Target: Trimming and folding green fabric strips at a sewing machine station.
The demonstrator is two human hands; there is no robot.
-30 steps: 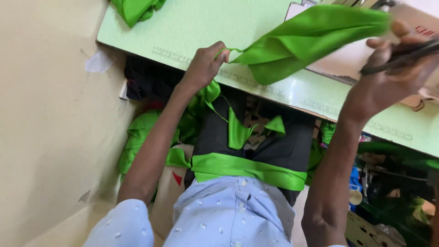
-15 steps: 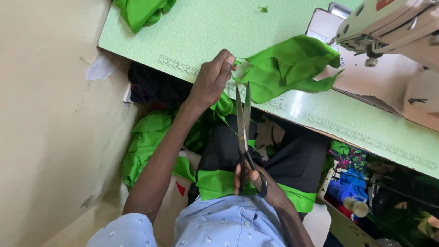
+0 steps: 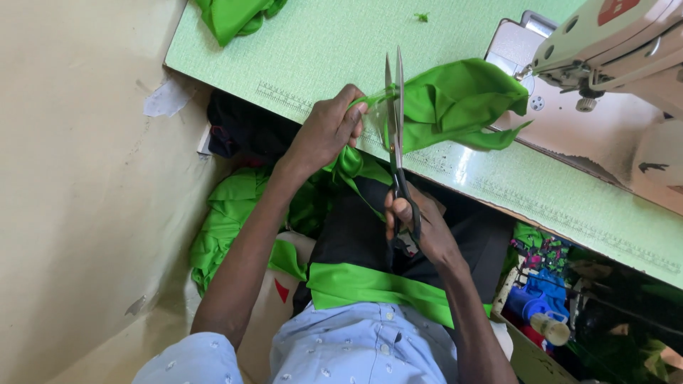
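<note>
Our right hand (image 3: 420, 231) has its grip clamped through the black handles of the scissors (image 3: 395, 135), fingers threaded in the loops, just above our lap at the near edge of the desk (image 3: 313, 50). The blades point away from us, nearly closed, their tips reaching over the desk, and they cross the edge of the green cloth (image 3: 455, 103) where it narrows into a strip. Our left hand (image 3: 327, 131) has its grip pinched tight on that strip, just left of the blades, thumb and fingertips pressed together at the desk's near edge. From the pinch the cloth bunches out to the right, resting on the pale green desk and partly on the base of the sewing machine (image 3: 612, 50) at the far right. More of the strip hangs down from our left hand toward our lap, where a green band (image 3: 370, 288) lies across dark trousers. Another heap of green cloth (image 3: 235, 14) sits at the far left of the desk, and more lies on the floor to our left.
</note>
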